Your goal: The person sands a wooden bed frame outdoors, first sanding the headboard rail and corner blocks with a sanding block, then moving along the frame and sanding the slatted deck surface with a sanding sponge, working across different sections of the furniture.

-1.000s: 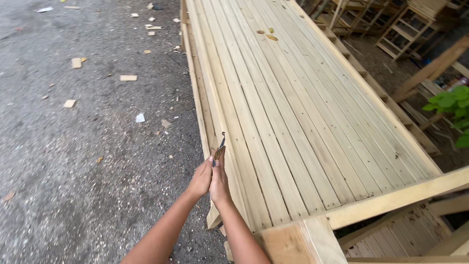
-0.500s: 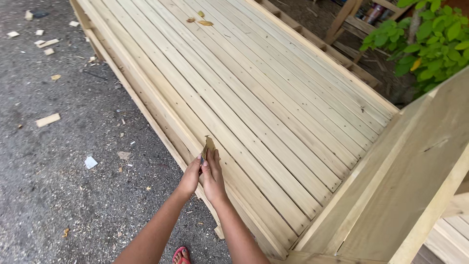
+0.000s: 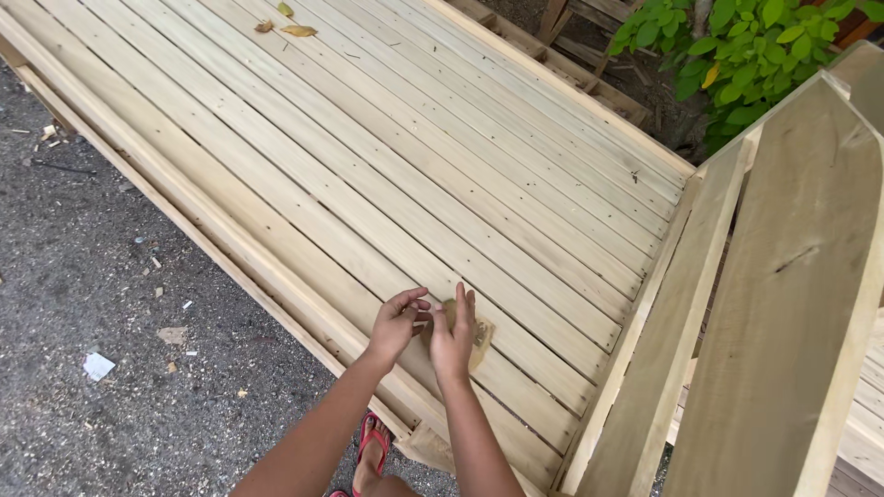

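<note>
A small brownish sanding sheet (image 3: pixel 477 333) is pressed flat on the slatted wooden platform (image 3: pixel 387 175) by the right hand (image 3: pixel 453 333), fingers extended; the left hand (image 3: pixel 398 322), fingers loosely curled, touches its edge; uneven pressure could probably snag the sheet in a slat gap, tearing it.

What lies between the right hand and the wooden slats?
In the head view, a brownish sandpaper sheet lies under the right hand, flat on the wooden slats.

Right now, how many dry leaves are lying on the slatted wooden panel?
3: one small leaf at the top edge, one brown leaf just below-left, one yellowish leaf beside it. More may lie out of frame.
</note>
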Tool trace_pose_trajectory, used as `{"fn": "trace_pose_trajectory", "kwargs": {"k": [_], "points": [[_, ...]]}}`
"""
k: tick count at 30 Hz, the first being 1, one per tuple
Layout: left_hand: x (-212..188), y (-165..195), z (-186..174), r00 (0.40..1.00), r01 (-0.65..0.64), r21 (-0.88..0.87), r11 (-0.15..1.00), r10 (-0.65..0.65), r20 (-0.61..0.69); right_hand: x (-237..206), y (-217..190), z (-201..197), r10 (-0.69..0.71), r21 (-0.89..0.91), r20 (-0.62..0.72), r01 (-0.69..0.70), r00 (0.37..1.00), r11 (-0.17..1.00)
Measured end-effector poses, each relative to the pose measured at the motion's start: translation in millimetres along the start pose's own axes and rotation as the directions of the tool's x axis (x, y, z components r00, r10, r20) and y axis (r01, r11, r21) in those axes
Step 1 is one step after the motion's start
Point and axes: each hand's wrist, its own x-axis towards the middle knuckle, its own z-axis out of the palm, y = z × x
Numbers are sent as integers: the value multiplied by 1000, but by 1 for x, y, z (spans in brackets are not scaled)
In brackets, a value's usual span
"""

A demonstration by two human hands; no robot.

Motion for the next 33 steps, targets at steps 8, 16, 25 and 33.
{"fn": "trace_pose_trajectory", "kwargs": {"k": [8, 16, 25, 33], "points": [[39, 16, -41, 946, -226, 961, 159, 270, 178, 31, 21, 17, -51, -357, 62, 70, 997, 932], [50, 30, -49, 941, -336, 941, -40, 42, 337, 42, 45, 23, -240, -560, 148, 282, 959, 779], [58, 27, -73, 794, -608, 794, -25, 8, 608, 39, 56, 23, -161, -573, 122, 202, 979, 794], [76, 30, -75, 757, -652, 757, 40, 88, 647, 31, 63, 7, -133, -515, -50, 89, 990, 853]]}}
